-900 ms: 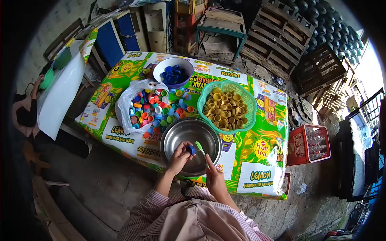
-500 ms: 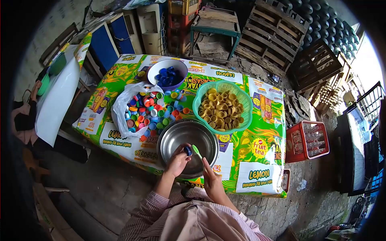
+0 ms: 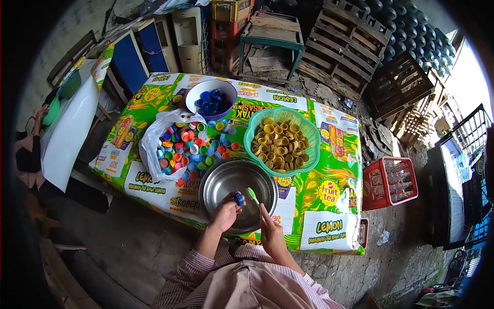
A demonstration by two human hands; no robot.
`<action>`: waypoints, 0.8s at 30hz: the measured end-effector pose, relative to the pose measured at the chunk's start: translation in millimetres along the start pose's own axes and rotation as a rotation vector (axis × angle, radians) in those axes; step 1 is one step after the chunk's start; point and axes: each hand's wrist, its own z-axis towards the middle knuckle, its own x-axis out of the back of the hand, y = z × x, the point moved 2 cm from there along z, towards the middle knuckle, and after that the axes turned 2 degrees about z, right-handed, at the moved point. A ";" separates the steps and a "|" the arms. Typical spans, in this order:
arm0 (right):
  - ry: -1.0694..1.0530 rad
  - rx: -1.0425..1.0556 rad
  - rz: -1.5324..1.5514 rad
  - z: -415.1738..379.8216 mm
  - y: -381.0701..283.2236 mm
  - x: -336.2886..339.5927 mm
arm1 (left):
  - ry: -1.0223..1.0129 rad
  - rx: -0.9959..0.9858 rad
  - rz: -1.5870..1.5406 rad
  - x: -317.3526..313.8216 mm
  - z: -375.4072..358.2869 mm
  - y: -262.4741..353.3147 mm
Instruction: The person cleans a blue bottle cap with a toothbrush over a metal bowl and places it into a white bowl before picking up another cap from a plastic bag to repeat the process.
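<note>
My left hand [image 3: 224,213] pinches a dark blue bottle cap [image 3: 239,199] above the near part of a steel bowl [image 3: 211,181]. My right hand [image 3: 271,232] grips a green-headed brush [image 3: 252,194], its head close to the cap but apart from it. Beyond the bowl, a white plastic bag [image 3: 150,145] holds many mixed-colour caps [image 3: 198,147], some spilling out to its right. Yellowish caps [image 3: 280,144] fill a mint-green basket [image 3: 311,129]. Blue caps [image 3: 212,102] lie in a purple bowl with a white inside [image 3: 191,98].
A printed green and white sheet [image 3: 329,193] covers the table. To its right stands a red crate [image 3: 377,184]. Wooden pallets [image 3: 345,46] and a small table [image 3: 271,33] are behind. Another person [image 3: 32,154] is at far left beside a white sheet [image 3: 77,131].
The view has shifted slightly. The blue cap in my left hand has turned a little, and the brush stays in my right hand beside it.
</note>
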 end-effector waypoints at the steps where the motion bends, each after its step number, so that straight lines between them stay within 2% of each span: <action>1: 0.067 0.113 -0.007 -0.6 -2.9 0.6 | -0.046 -0.023 -0.005 -1.2 -0.9 2.6; 2: 0.130 0.223 -0.013 -2.1 -6.0 0.6 | -0.088 -0.046 -0.012 -2.0 -3.1 3.6; 3: 0.114 0.311 -0.007 -2.9 -10.0 -1.4 | -0.031 -0.062 -0.012 -9.1 -7.2 7.1; 4: 0.110 0.307 -0.005 -1.5 -11.2 -1.9 | -0.026 -0.060 -0.013 -8.6 -7.0 8.0; 6: 0.013 0.010 0.038 2.9 -7.2 -3.2 | -0.017 -0.063 0.028 -6.0 -6.5 9.8; 7: 0.010 0.009 0.039 2.6 -7.8 -4.0 | -0.067 -0.072 -0.031 -4.1 -6.1 10.2; 10: 0.028 0.247 -0.038 -3.9 -13.4 -7.4 | -0.053 -0.101 -0.140 -4.9 -8.3 10.1; 12: 0.008 0.237 -0.052 -1.5 -10.4 -13.2 | -0.072 -0.099 -0.154 -5.5 -7.9 12.6; 14: 0.071 0.112 -0.014 3.0 -12.4 -9.8 | 0.012 0.003 -0.133 1.2 -7.9 12.4; 15: 0.088 0.150 -0.012 1.7 -13.7 -10.6 | 0.015 0.004 -0.134 8.0 -5.8 11.5; 17: 0.045 0.168 -0.021 -0.8 -12.0 -17.4 | -0.169 -0.032 -0.151 18.0 0.2 8.6; 20: 0.040 0.118 0.043 2.0 -6.8 -21.3 | -0.175 0.050 -0.264 16.8 3.1 6.9; 24: 0.045 0.246 -0.027 1.0 -11.7 -21.7 | -0.087 0.088 -0.279 -2.9 -5.1 17.5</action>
